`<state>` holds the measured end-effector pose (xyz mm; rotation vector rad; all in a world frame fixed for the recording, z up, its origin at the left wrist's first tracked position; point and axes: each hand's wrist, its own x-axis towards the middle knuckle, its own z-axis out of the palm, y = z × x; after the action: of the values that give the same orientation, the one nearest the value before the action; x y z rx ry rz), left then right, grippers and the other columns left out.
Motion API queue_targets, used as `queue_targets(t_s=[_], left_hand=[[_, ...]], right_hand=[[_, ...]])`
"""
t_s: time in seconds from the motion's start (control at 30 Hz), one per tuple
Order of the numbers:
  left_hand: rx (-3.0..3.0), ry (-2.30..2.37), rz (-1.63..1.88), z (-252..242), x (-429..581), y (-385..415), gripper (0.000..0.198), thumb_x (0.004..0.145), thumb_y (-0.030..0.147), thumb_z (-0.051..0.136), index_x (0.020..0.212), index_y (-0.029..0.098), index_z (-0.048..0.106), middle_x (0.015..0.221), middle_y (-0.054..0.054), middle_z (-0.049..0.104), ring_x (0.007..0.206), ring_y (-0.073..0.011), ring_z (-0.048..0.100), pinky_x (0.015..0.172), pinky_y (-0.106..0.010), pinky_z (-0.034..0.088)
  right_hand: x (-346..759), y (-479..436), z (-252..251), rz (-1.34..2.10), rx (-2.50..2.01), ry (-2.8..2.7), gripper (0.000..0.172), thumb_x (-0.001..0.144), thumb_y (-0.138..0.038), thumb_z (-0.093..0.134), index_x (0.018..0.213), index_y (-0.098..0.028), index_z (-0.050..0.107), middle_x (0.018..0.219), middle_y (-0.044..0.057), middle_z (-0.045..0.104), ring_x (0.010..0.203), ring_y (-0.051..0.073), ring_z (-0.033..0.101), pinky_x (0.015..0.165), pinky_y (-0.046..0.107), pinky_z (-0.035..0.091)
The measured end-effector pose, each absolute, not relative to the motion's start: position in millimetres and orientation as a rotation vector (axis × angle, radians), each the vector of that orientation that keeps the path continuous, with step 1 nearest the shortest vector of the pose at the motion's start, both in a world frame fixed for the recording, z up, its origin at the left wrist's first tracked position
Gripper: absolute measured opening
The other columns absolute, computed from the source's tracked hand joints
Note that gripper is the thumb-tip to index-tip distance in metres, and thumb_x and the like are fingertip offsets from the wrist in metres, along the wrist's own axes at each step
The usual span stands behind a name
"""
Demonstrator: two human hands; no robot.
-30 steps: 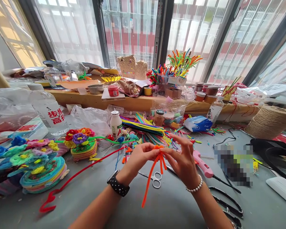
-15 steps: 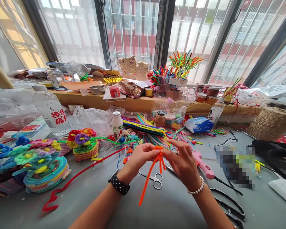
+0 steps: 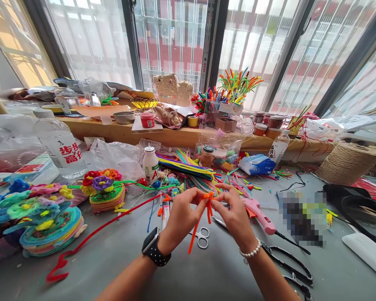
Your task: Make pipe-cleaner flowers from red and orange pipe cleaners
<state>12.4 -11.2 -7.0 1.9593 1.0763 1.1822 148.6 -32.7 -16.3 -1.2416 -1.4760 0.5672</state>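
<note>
Both hands meet over the middle of the table, fingertips pinched on an orange pipe cleaner (image 3: pixel 193 239). Its upper part is bent into small loops, while loose ends hang below the fingers. My left hand (image 3: pixel 188 211), with a dark watch on the wrist, pinches the looped part from the left. From the right, my right hand (image 3: pixel 235 215) pinches it too; a beaded bracelet circles that wrist. Small white-handled scissors (image 3: pixel 203 238) lie under the hands. A pink glue gun (image 3: pixel 260 216) rests beside my right hand.
Left stand pipe-cleaner flowers (image 3: pixel 102 182) on a round layered base, and a long red pipe cleaner (image 3: pixel 90 232). A milk bottle (image 3: pixel 150 165) and a heap of coloured pipe cleaners (image 3: pixel 188 167) lie ahead. At right are black-handled scissors (image 3: pixel 290 263) and a twine spool (image 3: pixel 347 163).
My left hand has turned, bringing its watch face into view. The orange pipe cleaner's long hanging end looks shorter and swings slightly right. The whole view has shifted a little.
</note>
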Motion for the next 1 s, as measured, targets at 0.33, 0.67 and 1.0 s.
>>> queue_targets(t_s=[0.33, 0.67, 1.0], left_hand=[[2.064, 0.858, 1.139, -0.7, 8.4, -13.4, 0.009, 0.075, 0.020, 0.049, 0.072, 0.016, 0.057, 0.071, -0.002, 0.061, 0.067, -0.0126, 0.055, 0.062, -0.022, 0.042], [1.315, 0.783, 0.972, 6.4, 14.0, -12.7, 0.015, 0.065, 0.026, 0.061, 0.066, 0.013, 0.054, 0.060, 0.003, 0.055, 0.059, -0.0090, 0.053, 0.056, -0.020, 0.042], [1.248, 0.791, 1.022, 1.3, 17.5, -13.6, 0.015, 0.066, 0.026, 0.061, 0.069, 0.013, 0.055, 0.064, 0.001, 0.059, 0.061, -0.0099, 0.055, 0.059, -0.021, 0.044]], right_hand=[[153.9, -32.3, -13.9, 1.504, -0.871, -1.012, 0.013, 0.068, -0.016, 0.050, 0.059, -0.018, 0.061, 0.097, 0.004, 0.057, 0.103, 0.021, 0.042, 0.082, 0.034, 0.033], [162.9, -30.7, -8.4, 1.462, -0.860, -1.127, 0.013, 0.072, -0.028, 0.055, 0.071, -0.018, 0.063, 0.108, 0.007, 0.053, 0.106, 0.022, 0.041, 0.082, 0.033, 0.035], [155.3, -29.7, -15.0, 1.545, -0.728, -1.007, 0.011, 0.070, -0.026, 0.059, 0.073, -0.017, 0.066, 0.103, 0.007, 0.056, 0.110, 0.021, 0.039, 0.090, 0.034, 0.033]])
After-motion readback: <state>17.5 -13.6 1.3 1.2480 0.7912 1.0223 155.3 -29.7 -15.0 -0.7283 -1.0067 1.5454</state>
